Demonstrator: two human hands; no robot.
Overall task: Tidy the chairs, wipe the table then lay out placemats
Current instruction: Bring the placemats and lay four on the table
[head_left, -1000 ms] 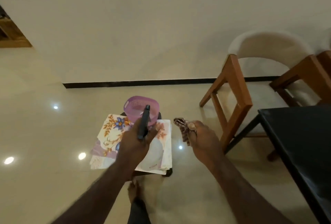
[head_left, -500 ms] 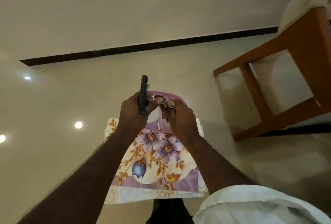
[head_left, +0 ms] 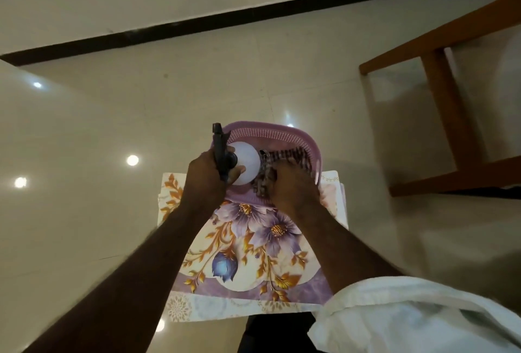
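Floral placemats [head_left: 253,254] stacked flat under pink basket; checked cloth [head_left: 284,161] crumpled inside basket, count unclear.

A single head-worn wide-angle view looks steeply down from above the purple basket [head_left: 284,138], close enough that both forearms fill the lower frame. It faces forward toward the black skirting strip [head_left: 253,15] beyond the basket, with the wooden chair frame [head_left: 439,93] right of the basket near the edge.
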